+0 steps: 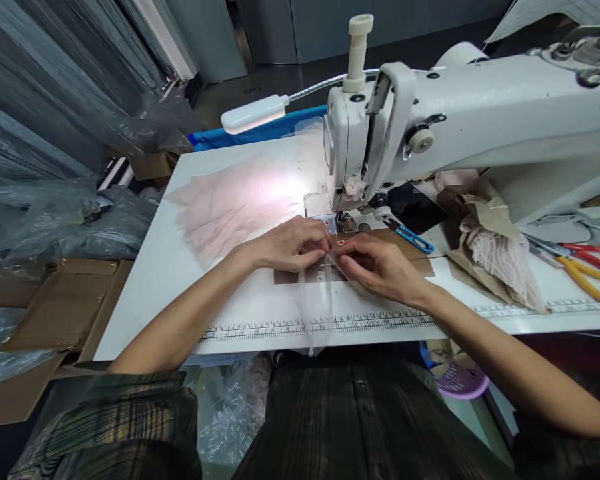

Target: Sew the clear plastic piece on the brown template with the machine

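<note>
Both hands, left hand [290, 243] and right hand [380, 267], pinch sheer, filmy fabric strip [320, 293] between closed fingers

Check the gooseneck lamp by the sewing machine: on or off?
On. The gooseneck lamp throws a bright patch onto the pink fabric on the white table beneath it.

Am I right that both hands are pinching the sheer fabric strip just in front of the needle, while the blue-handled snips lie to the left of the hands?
Not quite: the head view shows the blue-handled snips to the right of the hands, below the machine head. The rest holds: left hand and right hand pinch the sheer fabric strip before the needle.
</note>
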The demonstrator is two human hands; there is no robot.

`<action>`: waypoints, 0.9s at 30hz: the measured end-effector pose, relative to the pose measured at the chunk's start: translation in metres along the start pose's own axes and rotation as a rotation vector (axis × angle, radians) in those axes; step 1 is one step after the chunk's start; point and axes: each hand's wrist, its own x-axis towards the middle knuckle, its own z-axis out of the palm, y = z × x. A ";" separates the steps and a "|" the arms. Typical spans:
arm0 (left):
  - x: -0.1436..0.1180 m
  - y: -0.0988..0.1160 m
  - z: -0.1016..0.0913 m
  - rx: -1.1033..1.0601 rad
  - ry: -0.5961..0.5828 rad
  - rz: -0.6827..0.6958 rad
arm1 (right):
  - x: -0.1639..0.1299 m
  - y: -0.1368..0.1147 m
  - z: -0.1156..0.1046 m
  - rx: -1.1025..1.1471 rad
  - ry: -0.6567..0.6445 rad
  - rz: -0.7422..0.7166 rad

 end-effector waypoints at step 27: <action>0.037 -0.024 -0.013 0.320 -0.031 -0.425 | 0.007 -0.004 -0.002 -0.289 -0.317 0.510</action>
